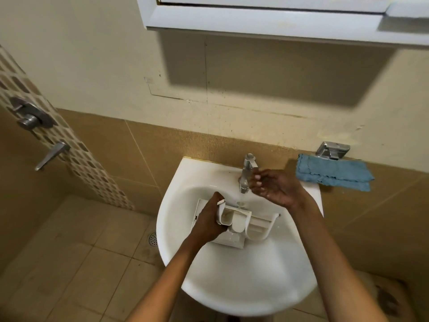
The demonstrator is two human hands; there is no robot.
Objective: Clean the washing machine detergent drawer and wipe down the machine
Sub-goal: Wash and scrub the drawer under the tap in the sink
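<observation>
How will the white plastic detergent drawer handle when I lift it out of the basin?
Probably stiff and light: the white plastic detergent drawer is thin-walled moulded plastic, and the left hand holds it by one end alone. Likely slippery, since tap water is running onto it. Its open compartments may hold water, so expect spill when tilted.

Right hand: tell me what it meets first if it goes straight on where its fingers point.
The tap. The right hand points left at it, fingertips close beside its top; depth is unclear, so they may already touch.
</observation>
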